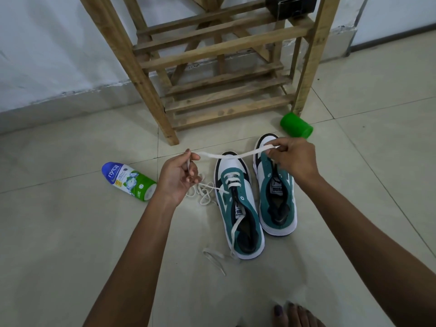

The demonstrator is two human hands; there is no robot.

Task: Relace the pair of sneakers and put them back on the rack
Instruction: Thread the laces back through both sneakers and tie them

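Two green, white and black sneakers stand side by side on the tiled floor, toes toward the rack. The left sneaker (238,208) is partly laced near the toe, its lace ends trailing on the floor. The right sneaker (276,185) has bare eyelets. A loose white lace (226,156) is stretched above the toes between my hands. My left hand (179,178) pinches its left end, with the rest hanging down. My right hand (292,159) pinches its right end. The wooden rack (219,69) stands just beyond the shoes.
A blue and green powder bottle (128,181) lies on the floor left of my left hand. A green plastic cup (296,126) lies on its side by the rack's right leg. A dark box (291,5) sits on an upper shelf. My foot (297,315) shows at the bottom.
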